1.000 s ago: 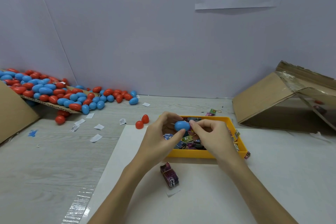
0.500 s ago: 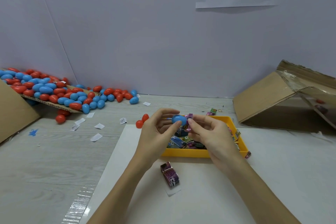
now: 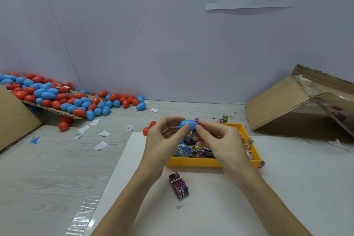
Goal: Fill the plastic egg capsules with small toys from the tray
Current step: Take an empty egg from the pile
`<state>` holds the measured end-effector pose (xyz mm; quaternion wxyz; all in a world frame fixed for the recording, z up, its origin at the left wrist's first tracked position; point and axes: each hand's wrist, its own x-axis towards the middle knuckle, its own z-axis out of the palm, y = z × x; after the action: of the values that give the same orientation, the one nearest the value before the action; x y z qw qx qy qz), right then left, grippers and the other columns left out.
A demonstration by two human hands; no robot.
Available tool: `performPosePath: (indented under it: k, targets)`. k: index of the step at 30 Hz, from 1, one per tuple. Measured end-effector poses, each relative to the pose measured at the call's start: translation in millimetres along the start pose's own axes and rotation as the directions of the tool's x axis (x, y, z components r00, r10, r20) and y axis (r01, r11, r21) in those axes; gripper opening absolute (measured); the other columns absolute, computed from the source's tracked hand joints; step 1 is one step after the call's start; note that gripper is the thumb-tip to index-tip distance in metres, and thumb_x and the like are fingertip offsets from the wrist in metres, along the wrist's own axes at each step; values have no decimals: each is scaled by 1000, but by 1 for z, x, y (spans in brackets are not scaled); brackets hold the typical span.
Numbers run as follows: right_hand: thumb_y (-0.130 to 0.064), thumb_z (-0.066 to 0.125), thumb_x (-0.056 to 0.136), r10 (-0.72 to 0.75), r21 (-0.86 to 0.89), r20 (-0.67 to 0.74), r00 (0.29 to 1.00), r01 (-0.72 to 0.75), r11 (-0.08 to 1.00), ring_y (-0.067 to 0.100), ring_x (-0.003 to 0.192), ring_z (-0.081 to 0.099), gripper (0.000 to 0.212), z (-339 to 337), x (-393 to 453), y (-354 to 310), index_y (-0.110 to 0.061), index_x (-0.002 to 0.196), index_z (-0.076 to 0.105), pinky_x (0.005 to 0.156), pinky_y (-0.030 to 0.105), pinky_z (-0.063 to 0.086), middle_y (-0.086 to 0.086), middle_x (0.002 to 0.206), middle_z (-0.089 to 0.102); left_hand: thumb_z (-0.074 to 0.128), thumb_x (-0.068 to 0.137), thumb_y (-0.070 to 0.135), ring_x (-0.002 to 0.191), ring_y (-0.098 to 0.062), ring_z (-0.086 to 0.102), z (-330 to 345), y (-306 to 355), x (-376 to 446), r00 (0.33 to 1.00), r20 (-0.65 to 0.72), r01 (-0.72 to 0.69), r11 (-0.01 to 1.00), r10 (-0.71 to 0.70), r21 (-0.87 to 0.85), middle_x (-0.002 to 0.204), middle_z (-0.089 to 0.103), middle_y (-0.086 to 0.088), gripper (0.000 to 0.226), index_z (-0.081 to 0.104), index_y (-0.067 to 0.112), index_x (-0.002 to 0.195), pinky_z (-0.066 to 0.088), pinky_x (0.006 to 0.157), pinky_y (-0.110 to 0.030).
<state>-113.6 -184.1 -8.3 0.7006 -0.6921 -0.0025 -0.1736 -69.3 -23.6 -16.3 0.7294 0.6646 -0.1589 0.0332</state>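
Both the left hand (image 3: 164, 138) and right hand (image 3: 220, 140) pinch a blue egg (image 3: 187, 125) above the yellow tray's (image 3: 193, 162) left edge.

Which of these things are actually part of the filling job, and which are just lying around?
In use: blue plastic egg capsule held by left hand and right hand; yellow plastic tray of small packets.

Lying about: tipped cardboard box; white paper scraps; purple packet.

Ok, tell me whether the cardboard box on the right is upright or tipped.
Tipped: the cardboard box lies slanted, its opening facing right.
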Motion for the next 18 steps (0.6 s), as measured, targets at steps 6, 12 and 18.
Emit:
performPosePath:
  k: [6,12,18]
  targets:
    - [-17,79,89,-47,-75,-4,999,46,996,2,91,74,29,3,-2,2,-44,94,70,70,19,60,-19,91,77,80,87,25,99,-13,75,3,2,-2,1000,16,-23,999,23,40,106,77,7,25,75,27,112,61,79,-23]
    - [-19,81,87,-136,-177,-4,991,133,975,6,85,74,24,6,-3,3,-39,98,74,74,22,61,-12,87,77,86,82,29,90,-17,78,5,1,-5,999,-47,-23,999,24,23,98,78,3,18,78,27,98,62,74,-24]
    - [-9,74,93,-112,-181,41,993,117,976,9,82,75,21,3,-2,3,-24,108,77,72,22,60,-8,89,79,84,84,25,96,-10,76,0,0,-3,998,-53,19,1000,-18,20,98,80,9,20,81,30,104,63,83,-27]
